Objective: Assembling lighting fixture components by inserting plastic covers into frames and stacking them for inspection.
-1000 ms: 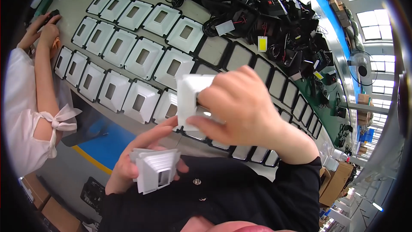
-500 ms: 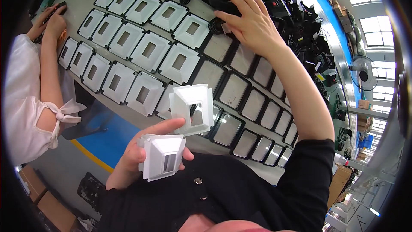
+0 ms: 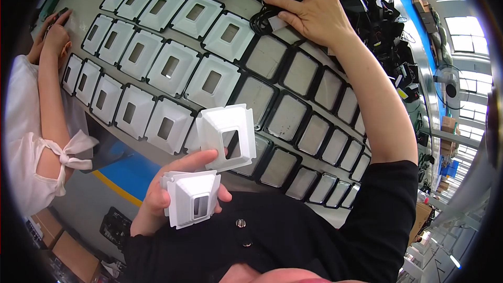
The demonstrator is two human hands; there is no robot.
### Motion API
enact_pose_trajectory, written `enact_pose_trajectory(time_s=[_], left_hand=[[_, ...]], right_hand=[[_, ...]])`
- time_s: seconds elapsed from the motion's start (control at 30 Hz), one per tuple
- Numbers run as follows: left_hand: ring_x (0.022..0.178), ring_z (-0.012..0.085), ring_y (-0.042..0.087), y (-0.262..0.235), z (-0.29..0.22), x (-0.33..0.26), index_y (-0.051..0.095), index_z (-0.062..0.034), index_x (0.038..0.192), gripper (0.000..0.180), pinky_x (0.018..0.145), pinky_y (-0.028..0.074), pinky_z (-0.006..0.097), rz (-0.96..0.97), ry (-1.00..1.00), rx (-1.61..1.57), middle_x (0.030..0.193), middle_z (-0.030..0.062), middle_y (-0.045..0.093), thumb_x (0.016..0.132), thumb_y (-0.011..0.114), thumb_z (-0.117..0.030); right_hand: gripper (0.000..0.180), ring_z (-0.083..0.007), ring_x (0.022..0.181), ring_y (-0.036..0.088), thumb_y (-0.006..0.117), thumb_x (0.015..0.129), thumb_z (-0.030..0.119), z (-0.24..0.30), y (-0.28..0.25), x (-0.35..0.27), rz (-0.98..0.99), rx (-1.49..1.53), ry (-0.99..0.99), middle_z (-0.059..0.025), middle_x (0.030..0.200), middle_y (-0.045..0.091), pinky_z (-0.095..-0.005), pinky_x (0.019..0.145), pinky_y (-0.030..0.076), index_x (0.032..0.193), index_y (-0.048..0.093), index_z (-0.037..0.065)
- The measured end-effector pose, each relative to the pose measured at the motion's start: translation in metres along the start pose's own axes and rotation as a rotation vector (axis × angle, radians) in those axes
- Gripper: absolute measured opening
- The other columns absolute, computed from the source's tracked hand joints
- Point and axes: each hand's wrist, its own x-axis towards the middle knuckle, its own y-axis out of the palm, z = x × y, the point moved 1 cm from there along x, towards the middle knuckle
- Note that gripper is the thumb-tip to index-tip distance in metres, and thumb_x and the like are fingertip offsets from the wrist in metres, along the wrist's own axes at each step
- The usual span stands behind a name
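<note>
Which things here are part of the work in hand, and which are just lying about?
In use:
left hand holding stack of white frames
loose white frame
right hand on black cables
rows of trays

Lying about:
cardboard boxes
fan

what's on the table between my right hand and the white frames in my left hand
In the head view, between the right hand and the stack of white frames in the left hand lie empty black-rimmed trays.

Right hand point(image 3: 313, 13) covers black parts beneath; white stack point(image 3: 189, 199) hides left hand point(image 3: 160, 199) palm.
</note>
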Motion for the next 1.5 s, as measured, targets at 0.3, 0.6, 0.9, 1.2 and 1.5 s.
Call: enact_pose_trajectory(time_s=[0.3, 0.6, 0.9, 1.2, 1.5], left_hand=[[0.102, 0.0498, 0.059, -0.001, 0.004, -0.010, 0.025, 0.0041, 0.146, 0.092, 0.072, 0.057, 0.055, -0.010, 0.038, 0.039, 0.150, 0.0223, 0.026, 0.078, 0.072, -0.037], [0.105, 0.0416, 0.061, 0.009, 0.002, -0.002, 0.026, 0.0070, 0.145, 0.100, 0.080, 0.057, 0.047, -0.084, -0.049, 0.063, 0.132, 0.0284, 0.046, 0.071, 0.074, -0.041], [0.106, 0.0416, 0.060, 0.011, -0.003, 0.001, 0.028, 0.0070, 0.144, 0.100, 0.080, 0.057, 0.048, -0.122, -0.061, 0.090, 0.138, 0.0258, 0.041, 0.071, 0.075, -0.042], [0.101, 0.0391, 0.063, 0.014, 0.007, -0.006, 0.025, 0.0039, 0.146, 0.100, 0.080, 0.056, 0.044, -0.131, -0.029, 0.087, 0.124, 0.0312, 0.052, 0.072, 0.074, -0.043], [0.092, 0.0362, 0.067, 0.023, 0.006, 0.008, 0.028, 0.0031, 0.145, 0.105, 0.074, 0.059, 0.041, -0.191, -0.023, 0.249, 0.105, 0.0300, 0.061, 0.069, 0.074, -0.052]], right_hand=[[0.038, -0.0341, 0.139, 0.027, 0.044, 0.093, 0.044, -0.007, 0.004, 0.005, 0.048, 0.136, 0.107, -0.0185, 0.147, 0.033, -0.0651, 0.111, 0.011, 0.128, 0.057, 0.036], [0.050, -0.0395, 0.143, 0.012, 0.059, 0.084, 0.043, 0.011, -0.021, -0.002, 0.061, 0.347, 0.156, -0.0220, 0.150, 0.025, -0.0650, 0.111, 0.011, 0.128, 0.059, 0.019], [0.047, -0.0383, 0.142, 0.016, 0.061, 0.083, 0.049, 0.006, -0.010, 0.014, 0.087, 0.301, 0.205, -0.0205, 0.149, 0.026, -0.0667, 0.110, 0.012, 0.124, 0.060, 0.026], [0.048, -0.0389, 0.142, 0.016, 0.054, 0.086, 0.053, 0.010, -0.002, 0.026, 0.046, 0.304, 0.299, -0.0242, 0.144, 0.033, -0.0651, 0.110, 0.013, 0.126, 0.059, 0.026], [0.029, -0.0167, 0.071, 0.057, 0.061, 0.080, -0.001, 0.068, -0.078, -0.046, -0.536, 0.759, 0.122, -0.0059, 0.100, 0.065, -0.0280, 0.067, 0.047, 0.103, 0.072, 0.013]])
